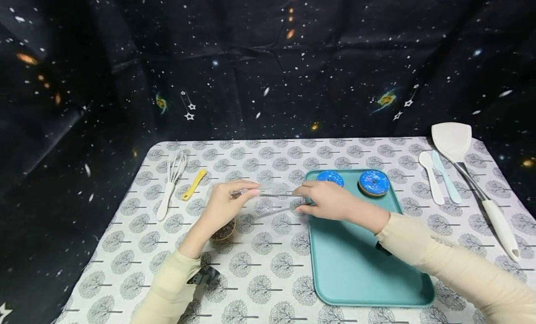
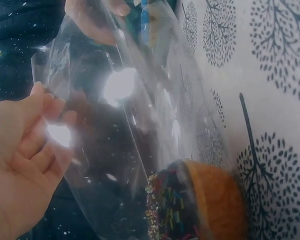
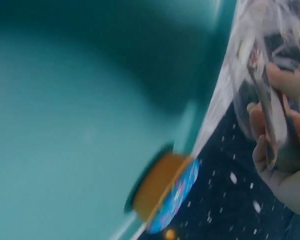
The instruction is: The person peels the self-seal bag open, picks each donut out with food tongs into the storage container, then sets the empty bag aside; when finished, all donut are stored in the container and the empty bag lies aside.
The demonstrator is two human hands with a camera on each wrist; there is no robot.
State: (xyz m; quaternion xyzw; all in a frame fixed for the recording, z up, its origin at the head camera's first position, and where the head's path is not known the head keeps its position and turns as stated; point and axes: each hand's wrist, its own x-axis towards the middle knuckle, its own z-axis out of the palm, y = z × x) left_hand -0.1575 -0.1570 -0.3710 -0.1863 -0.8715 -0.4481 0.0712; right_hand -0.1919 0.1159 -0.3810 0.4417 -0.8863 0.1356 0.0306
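Observation:
A clear plastic bag [image 1: 274,206] is stretched between both hands over the table, left of the teal tray [image 1: 364,273]. My left hand [image 1: 224,200] pinches its left side with thumb and fingers. At the bag's right end, my right hand [image 1: 328,200] grips the edge above the tray's left rim; the right wrist view shows the film [image 3: 277,115] bunched between thumb and fingers. Beneath my left wrist sits a chocolate-topped donut [image 1: 224,232] with colored sprinkles, partly hidden. Seen from the left wrist, this donut [image 2: 210,200] overlaps the bag's lower part.
Two blue-iced donuts [image 1: 374,183] sit at the tray's far end, one partly behind my right hand. A whisk [image 1: 169,186] and a yellow measuring spoon [image 1: 194,184] lie at left. To the right are a white spoon [image 1: 432,177], a light-blue knife [image 1: 446,177] and a large spatula [image 1: 473,184].

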